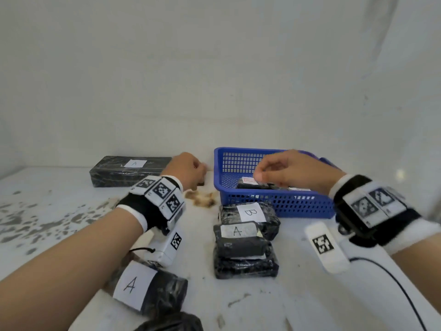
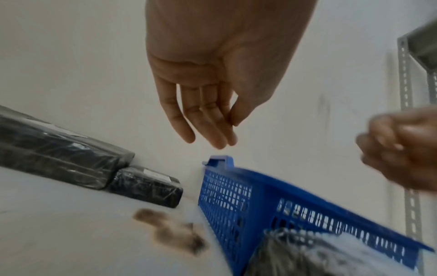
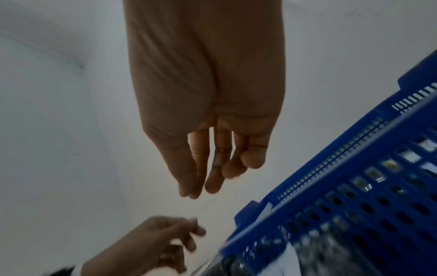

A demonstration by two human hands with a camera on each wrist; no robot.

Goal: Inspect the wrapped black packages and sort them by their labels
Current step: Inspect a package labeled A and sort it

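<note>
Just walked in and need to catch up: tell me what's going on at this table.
A person is sorting black wrapped packages by letter labels. Both hands are empty right now: the left hand hovers with relaxed fingers near the long A package by the wall, and the right hand hangs over the blue basket, where a package with a red label already lies. A B package and two A packages wait on the table.

Both hands hover empty — the left hand (image 1: pixel 188 169) beside the blue basket (image 1: pixel 274 206), the right hand (image 1: pixel 288 170) over it, above a B-labelled package (image 1: pixel 256 185) (red letter) inside; A and B packages lie nearer.
</note>
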